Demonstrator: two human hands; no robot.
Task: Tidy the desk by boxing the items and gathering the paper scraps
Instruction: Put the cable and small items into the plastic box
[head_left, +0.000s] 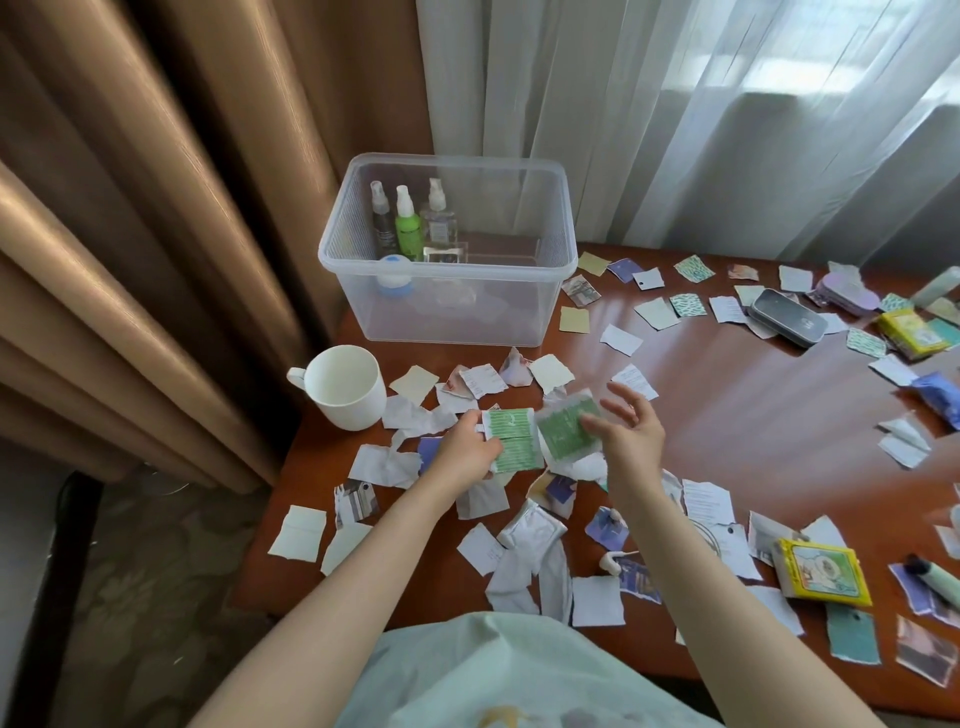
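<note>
**Green packets in both hands above a scrap-strewn counter**

White and handle-left, a mug (337, 387) stands upright at the left edge of the red-brown counter (727, 415). Just behind it, at the far left corner, sits a clear plastic box (457, 317) with no lid on. Three spray bottles (409, 223) stand upright in a row against its left wall: one dark, one green, one clear.

In front of the box, near the mug, the left hand (467, 449) grips a striped packet (511, 439) by its left edge, with the thumb on top. Touching that packet's right side is a second packet (563, 431), also green and slightly tilted. The right hand (628, 431) pinches it at its right edge, the other fingers spread loosely above.

Torn paper scraps (298, 532) lie over most of the counter, thickest under and around the hands. Toward the far right edge a dark tin (787, 316) lies flat among them. Near the front right edge, a yellow packet (823, 571) rests on more scraps.
</note>
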